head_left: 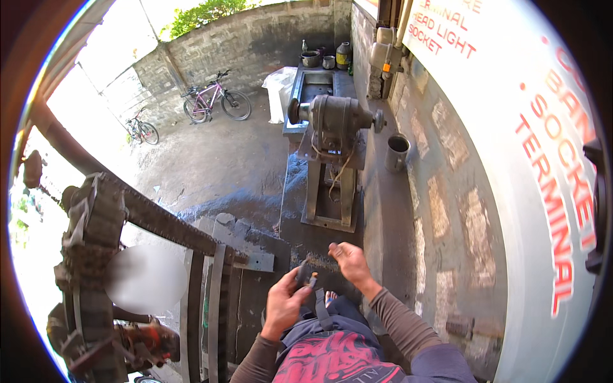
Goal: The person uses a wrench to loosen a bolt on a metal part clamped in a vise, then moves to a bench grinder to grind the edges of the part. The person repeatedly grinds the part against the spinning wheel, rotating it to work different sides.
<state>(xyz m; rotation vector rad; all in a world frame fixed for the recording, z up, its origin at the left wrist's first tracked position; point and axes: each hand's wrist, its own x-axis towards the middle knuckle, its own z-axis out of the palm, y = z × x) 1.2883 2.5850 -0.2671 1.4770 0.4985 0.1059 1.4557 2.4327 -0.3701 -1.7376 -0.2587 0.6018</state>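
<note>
My left hand [285, 305] is raised before my body, its fingers closed round a small dark part [302, 273] with a copper-coloured bit [313, 277] showing beside the thumb. Exactly what kind of part it is cannot be made out. To its right, a short gap away, my right hand [352, 263] is curled with thumb and finger pressed together. Whatever those fingers may pinch is too small or hidden to name. Beyond both hands stands a grey bench grinder [335, 124] on a metal stand [329, 198], with a cable hanging from it; neither hand touches it.
A metal mug-like can [397, 152] sits on the ledge by the right-hand block wall [447, 210]. Behind the grinder, a bench [295, 127] carries pots [311, 59] and a jug [343, 54]. Rusty steel framework [153, 207] rises at my left. Bicycles [214, 101] stand farther off.
</note>
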